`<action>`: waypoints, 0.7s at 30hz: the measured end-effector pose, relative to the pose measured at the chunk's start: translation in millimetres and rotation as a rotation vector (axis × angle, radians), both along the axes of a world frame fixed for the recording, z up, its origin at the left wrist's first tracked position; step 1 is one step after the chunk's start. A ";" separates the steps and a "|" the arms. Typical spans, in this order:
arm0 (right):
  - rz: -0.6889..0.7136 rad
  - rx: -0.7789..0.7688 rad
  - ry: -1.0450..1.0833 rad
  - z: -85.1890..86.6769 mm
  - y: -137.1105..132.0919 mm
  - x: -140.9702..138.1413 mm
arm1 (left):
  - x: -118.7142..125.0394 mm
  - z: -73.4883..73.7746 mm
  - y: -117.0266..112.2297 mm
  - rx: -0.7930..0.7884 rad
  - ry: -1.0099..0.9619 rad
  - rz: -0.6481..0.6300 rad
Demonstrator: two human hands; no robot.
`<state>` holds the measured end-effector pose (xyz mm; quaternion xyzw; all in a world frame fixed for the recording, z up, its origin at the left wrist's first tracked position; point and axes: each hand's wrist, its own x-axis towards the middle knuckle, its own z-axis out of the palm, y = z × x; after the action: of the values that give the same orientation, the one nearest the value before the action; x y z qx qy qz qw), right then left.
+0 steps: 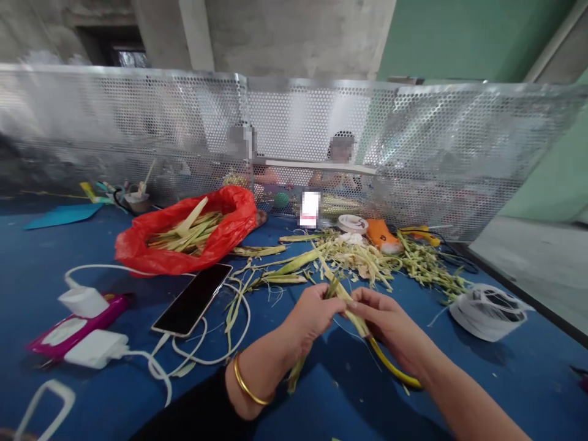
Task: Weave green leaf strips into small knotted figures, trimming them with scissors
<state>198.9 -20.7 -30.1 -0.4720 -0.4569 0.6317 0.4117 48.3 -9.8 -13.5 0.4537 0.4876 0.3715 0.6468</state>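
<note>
My left hand (310, 318) and my right hand (390, 324) meet low in the middle, both pinched on a bundle of thin green-yellow leaf strips (342, 294). The strips stick up between the fingertips and hang down under my left wrist, which wears a gold bangle (245, 384). A yellow curved strip (392, 367) runs below my right hand. Just beyond the hands lies a loose heap of pale leaf strips (362, 257) on the blue table (68, 245).
A red plastic bag (184, 236) holds more strips at the left. A black phone (193, 299) with white cables, a white charger (96, 349) and a pink case (76, 327) lie near left. A white bag (489, 311) sits right. A perforated metal screen (436, 141) stands behind, with people beyond it.
</note>
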 end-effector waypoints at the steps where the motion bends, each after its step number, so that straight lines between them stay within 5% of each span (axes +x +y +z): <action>1: 0.010 -0.011 -0.021 0.5 -0.2 0.6 | 0.9 -0.6 -1.0 0.026 0.001 0.024; 7: -0.010 -0.053 -0.036 1.2 -0.3 4.2 | 4.8 -7.8 -6.7 0.150 -0.073 0.055; 14: -0.409 0.194 -0.076 -3.2 6.4 13.4 | 8.9 -3.2 -14.8 -0.039 -0.162 0.034; 21: -0.103 0.406 -0.447 15.3 38.4 5.7 | 7.1 -2.1 -16.0 -0.233 -0.414 -0.049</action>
<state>204.6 17.8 -14.8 -0.5296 -0.6287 0.3864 0.4183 55.4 -25.8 -15.6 0.3017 0.3732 0.3821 0.7897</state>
